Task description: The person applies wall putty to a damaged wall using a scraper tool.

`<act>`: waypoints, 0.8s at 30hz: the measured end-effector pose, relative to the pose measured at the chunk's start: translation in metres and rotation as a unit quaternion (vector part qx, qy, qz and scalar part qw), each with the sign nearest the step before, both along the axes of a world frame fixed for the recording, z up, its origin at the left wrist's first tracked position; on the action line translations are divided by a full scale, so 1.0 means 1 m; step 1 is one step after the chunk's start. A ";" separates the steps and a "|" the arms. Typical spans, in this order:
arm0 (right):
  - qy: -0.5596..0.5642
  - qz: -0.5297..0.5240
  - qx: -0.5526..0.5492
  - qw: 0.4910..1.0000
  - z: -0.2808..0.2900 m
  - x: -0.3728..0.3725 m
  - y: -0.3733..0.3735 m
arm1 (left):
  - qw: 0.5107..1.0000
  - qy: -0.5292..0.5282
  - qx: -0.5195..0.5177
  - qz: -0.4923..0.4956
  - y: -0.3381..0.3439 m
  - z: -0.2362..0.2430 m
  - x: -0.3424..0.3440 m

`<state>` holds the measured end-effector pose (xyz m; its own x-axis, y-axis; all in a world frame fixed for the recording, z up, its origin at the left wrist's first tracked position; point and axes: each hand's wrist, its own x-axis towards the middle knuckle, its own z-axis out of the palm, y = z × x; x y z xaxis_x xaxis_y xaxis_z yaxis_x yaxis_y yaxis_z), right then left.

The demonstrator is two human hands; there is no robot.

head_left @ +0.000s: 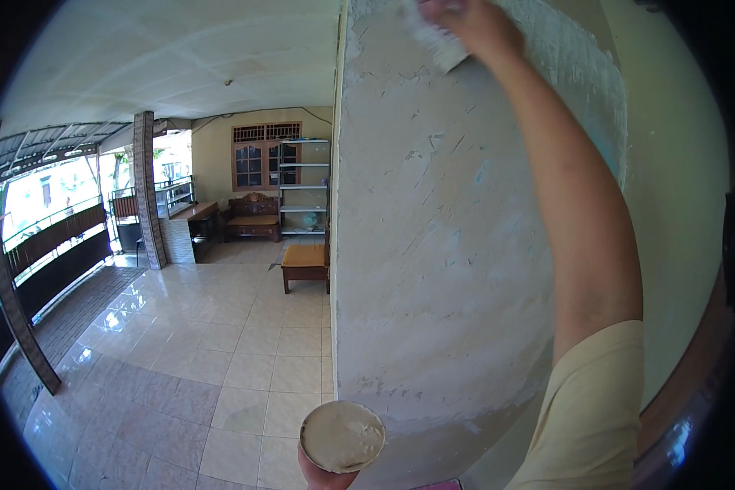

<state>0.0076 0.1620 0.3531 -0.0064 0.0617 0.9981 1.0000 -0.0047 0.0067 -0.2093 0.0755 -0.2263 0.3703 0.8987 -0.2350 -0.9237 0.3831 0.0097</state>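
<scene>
High on the wall, my right hand (486, 33) is closed around a putty knife (451, 57). Its pale blade lies close against the grey plastered wall (441, 212); motion smears the fingers and tool, and the top edge of the picture cuts them off. Low down, my left hand (327, 475) grips a round tub (305, 425) from below. Beige-grey putty (343, 437) fills it nearly to the rim, with a rough, scooped surface. Scratches, uneven strokes and a few bluish specks mark the wall.
The wall's corner edge runs straight down left of the plaster. A glossy tiled floor (245, 343) stretches left, with an orange-topped low bench (305, 257), a metal shelf rack (305, 188) and a wooden settee (253, 219) further back. A tiled pillar (147, 188) stands by the railing.
</scene>
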 end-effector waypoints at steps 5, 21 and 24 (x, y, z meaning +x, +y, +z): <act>0.121 0.010 0.089 0.989 0.020 0.083 -0.019 | 0.987 -0.065 0.142 -0.039 0.014 -0.044 -0.005; -0.021 -0.039 -0.013 0.999 -0.013 0.062 -0.012 | 0.996 0.069 -0.022 -0.048 -0.015 0.024 0.021; 0.042 -0.022 0.073 0.996 0.002 0.138 -0.005 | 0.995 0.001 0.065 -0.080 -0.004 -0.016 0.017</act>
